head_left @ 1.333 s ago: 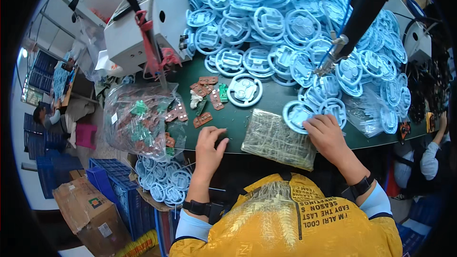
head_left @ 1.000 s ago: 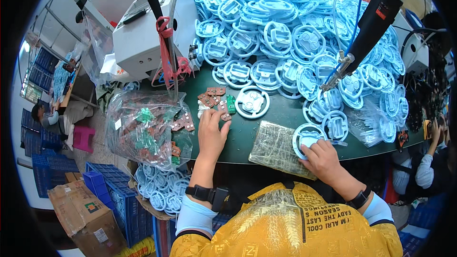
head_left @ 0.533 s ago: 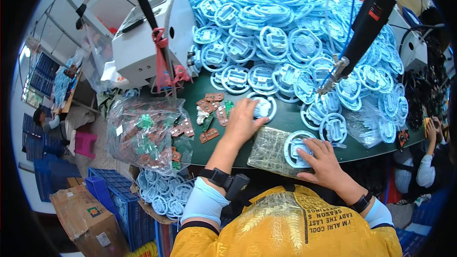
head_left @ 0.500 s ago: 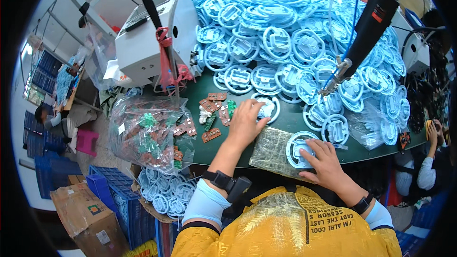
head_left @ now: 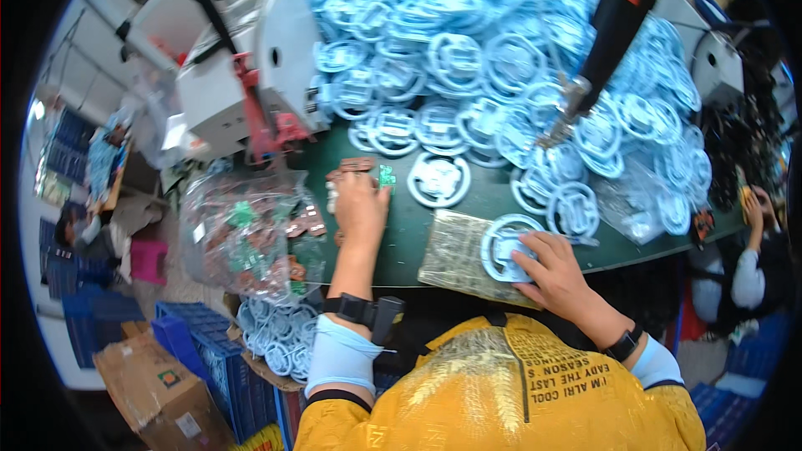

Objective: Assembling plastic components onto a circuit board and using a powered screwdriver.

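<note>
Light-blue round plastic wheels [head_left: 516, 63] at one o'clock, dark-green flat tabletop [head_left: 399, 246], yellow leaf-patterned cloth garment [head_left: 468, 384] at five o'clock

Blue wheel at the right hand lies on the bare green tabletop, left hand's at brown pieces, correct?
Not the tabletop: the head view shows the blue wheel at the right hand on a yellowish block; the left hand is at brown pieces.

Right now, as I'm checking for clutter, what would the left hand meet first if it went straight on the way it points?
Most likely the brown pieces right ahead of the left hand; blur and depth leave it unclear whether it touches them.
</note>
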A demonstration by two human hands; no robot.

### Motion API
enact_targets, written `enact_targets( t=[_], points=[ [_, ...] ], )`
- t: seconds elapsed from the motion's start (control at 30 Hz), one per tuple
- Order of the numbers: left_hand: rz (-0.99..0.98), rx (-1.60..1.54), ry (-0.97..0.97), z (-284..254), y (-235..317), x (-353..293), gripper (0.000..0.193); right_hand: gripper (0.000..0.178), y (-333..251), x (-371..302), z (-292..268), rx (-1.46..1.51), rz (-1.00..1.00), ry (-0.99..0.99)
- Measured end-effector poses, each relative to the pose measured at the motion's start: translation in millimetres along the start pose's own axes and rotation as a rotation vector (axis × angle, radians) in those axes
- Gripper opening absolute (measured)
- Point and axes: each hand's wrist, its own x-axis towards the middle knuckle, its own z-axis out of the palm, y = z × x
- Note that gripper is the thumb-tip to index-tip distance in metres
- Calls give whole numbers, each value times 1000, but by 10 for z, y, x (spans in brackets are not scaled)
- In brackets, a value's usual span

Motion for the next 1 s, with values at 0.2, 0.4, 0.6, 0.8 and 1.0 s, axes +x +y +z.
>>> enact_targets(
  t=[0.2, 0.4, 0.6, 0.8, 1.0],
  points=[
    [368, -450, -67, -409, 479, -433, 14, 53, 91, -158, -46, -92, 88, 71],
    [485, -409, -115, -309, 665, -1013, 24, 51, -1, -161, -73, -61, 34, 68],
    [343, -420, -85, -384, 747, -1065, 26, 50, 71, -142, -146, -87, 92, 117],
    [550, -343, -142, -306, 757, -885, 23, 41, 39, -144, -18, -62, 0, 96],
    [344, -295, -197, -392, 815, -1029, 17, 43, 68, -115, -45, -68, 40, 59]
  ],
)
